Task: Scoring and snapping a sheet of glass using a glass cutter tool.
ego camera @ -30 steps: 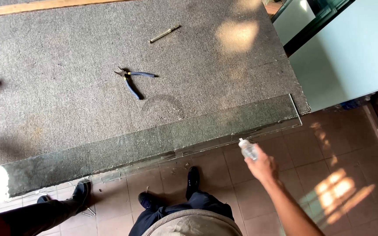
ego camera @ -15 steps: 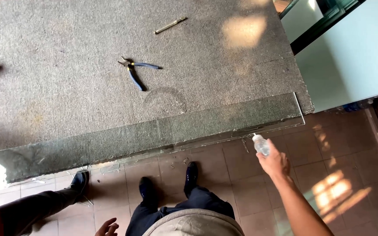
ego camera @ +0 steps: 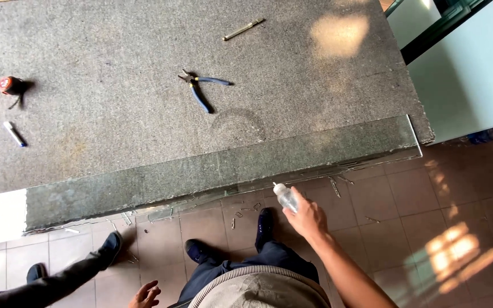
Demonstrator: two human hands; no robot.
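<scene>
The right hand (ego camera: 308,218) has drawn closer to the tabletop (ego camera: 115,142) edge since half a second ago, and a white marker (ego camera: 14,134) now shows at left. The left hand (ego camera: 146,295) is cut off below, fingers loosely spread, holding nothing. The right hand grips a small clear bottle (ego camera: 285,197), its nozzle just beside the glass strip (ego camera: 201,174) lying along the tabletop's near edge.

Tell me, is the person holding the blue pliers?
No, the blue pliers lie alone on the grey table, while the right hand grips a small clear bottle.
</scene>
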